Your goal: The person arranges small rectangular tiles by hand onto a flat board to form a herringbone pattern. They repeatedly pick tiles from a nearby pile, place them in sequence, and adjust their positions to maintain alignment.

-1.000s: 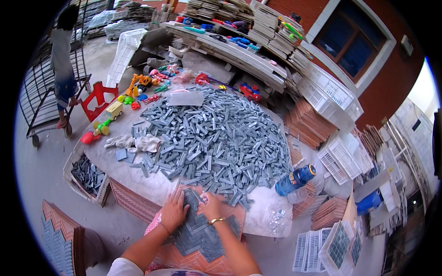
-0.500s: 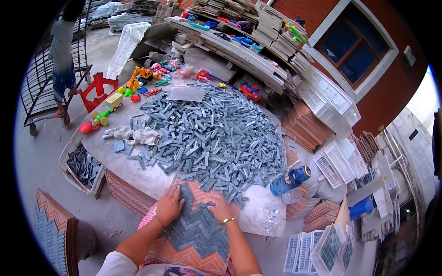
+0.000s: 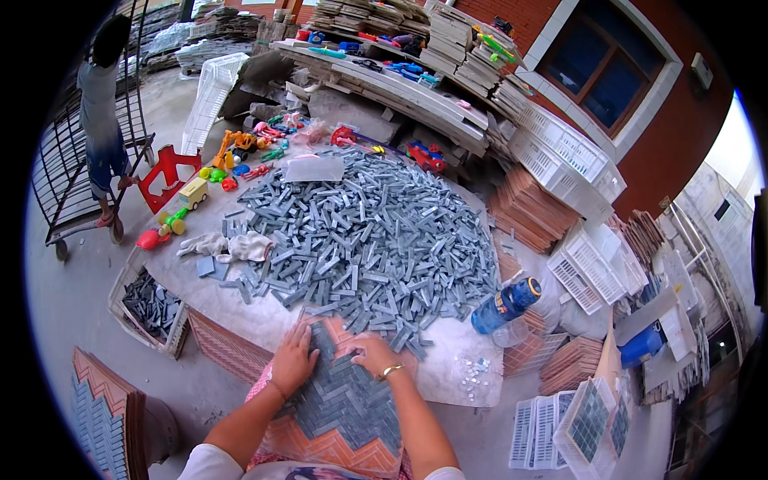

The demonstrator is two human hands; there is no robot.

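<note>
My left hand (image 3: 294, 359) lies flat along the left edge of an orange tray (image 3: 300, 436) with zigzag slots. Dark grey tile strips (image 3: 352, 404) fill the tray's middle in a herringbone pattern; orange shows bare at its top and bottom. Over the upper right of the pattern, my right hand (image 3: 374, 354) has its fingers bent together, tips down at the strips. Whatever those fingertips grip, if anything, is hidden. Just beyond both hands spreads a big heap of loose grey strips (image 3: 368, 232) on the table. The tray rests tilted against my lap and the table edge.
A blue bottle (image 3: 506, 306) stands right of the heap, near small white chips (image 3: 474, 376). White gloves (image 3: 240, 246), toys (image 3: 192, 192) and a clear plastic lid (image 3: 314, 169) lie around it. A crate of dark strips (image 3: 148, 308) sits left. A person (image 3: 104, 120) stands beside a wire cart.
The dark strip that showed in my right fingers no longer stands out; those fingers have moved slightly left. My left hand stays on the tray. The whole view has shifted slightly.
</note>
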